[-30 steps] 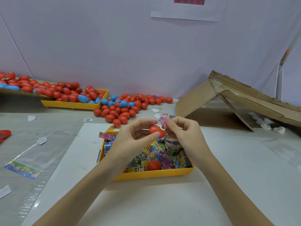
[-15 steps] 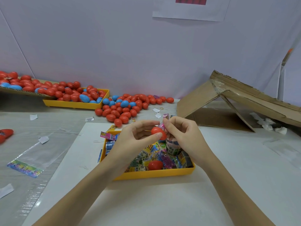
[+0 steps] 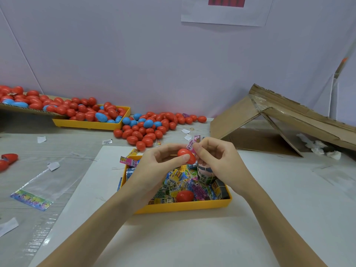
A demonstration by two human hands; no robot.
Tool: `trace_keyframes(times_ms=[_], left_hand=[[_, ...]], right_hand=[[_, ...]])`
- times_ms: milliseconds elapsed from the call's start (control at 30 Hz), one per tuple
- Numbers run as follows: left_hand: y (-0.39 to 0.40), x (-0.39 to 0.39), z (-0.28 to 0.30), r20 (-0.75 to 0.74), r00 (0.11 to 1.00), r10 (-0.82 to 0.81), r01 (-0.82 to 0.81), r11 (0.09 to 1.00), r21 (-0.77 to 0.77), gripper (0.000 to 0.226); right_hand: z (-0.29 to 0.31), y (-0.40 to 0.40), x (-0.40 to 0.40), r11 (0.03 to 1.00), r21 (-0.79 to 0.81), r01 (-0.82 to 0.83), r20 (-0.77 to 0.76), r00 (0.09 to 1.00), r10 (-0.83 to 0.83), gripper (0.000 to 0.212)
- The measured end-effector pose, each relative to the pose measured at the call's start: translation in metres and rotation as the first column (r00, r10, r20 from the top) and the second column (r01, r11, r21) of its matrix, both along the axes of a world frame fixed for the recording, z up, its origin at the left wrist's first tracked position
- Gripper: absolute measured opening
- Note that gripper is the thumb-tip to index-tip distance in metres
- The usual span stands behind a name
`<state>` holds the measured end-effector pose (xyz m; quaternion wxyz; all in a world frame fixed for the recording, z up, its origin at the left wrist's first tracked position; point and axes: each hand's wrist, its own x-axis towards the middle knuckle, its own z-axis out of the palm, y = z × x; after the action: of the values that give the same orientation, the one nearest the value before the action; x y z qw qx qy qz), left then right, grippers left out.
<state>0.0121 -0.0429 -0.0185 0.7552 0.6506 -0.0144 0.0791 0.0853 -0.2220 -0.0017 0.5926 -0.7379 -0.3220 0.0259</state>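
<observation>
Above the far end of the yellow tray [image 3: 183, 207], you are holding a red egg shell [image 3: 186, 156] in your left hand [image 3: 154, 167], pinching it with the thumb underneath and the fingers curling over its top. Your right hand [image 3: 218, 160] is meeting it from the other side, its thumb and forefinger pinching a small pink packet [image 3: 193, 145]. The packet is touching the upper right edge of the shell. Whether it is going inside cannot be told, since your fingers are covering that side. Both hands are hovering clear of the tray's contents.

Beneath them the tray is sitting on a white sheet [image 3: 173, 239] and is carrying a heap of bright printed packets [image 3: 178, 178]. A second red shell [image 3: 185, 195] is resting near its front wall, and a banded bundle [image 3: 205, 173] is standing just under your right hand.

Further back, loose red and blue eggs [image 3: 148, 129] are lying in a pile on the table. They are spreading out beside another yellow tray [image 3: 86, 124], which is holding more of them at the rear left. A torn cardboard box [image 3: 279, 120] is lying open at the right. A clear plastic bag [image 3: 36, 186] with a colourful strip is lying flat at the left, well apart from your hands.
</observation>
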Motion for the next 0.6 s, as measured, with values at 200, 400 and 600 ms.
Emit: trace_keyframes(times_ms=[200,400,600], left_hand=[[-0.0019,-0.0012,0.0017,0.037,0.999,0.039,-0.040,0.998,0.051,0.031],[-0.0011,-0.0022,0.0030,0.072,0.994,0.081,-0.085,0.995,0.057,0.017],[0.0036,-0.0025,0.0042,0.100,0.991,0.088,-0.099,0.989,0.113,0.020]], right_hand=[[0.0005,-0.0002,-0.0009,1.000,-0.007,-0.015,-0.009,1.000,0.015,0.036],[0.0003,-0.0003,-0.0015,1.000,-0.007,-0.021,-0.080,0.997,0.021,0.044],[-0.0023,-0.0027,0.0021,0.995,0.098,0.008,-0.264,0.964,0.018,0.039]])
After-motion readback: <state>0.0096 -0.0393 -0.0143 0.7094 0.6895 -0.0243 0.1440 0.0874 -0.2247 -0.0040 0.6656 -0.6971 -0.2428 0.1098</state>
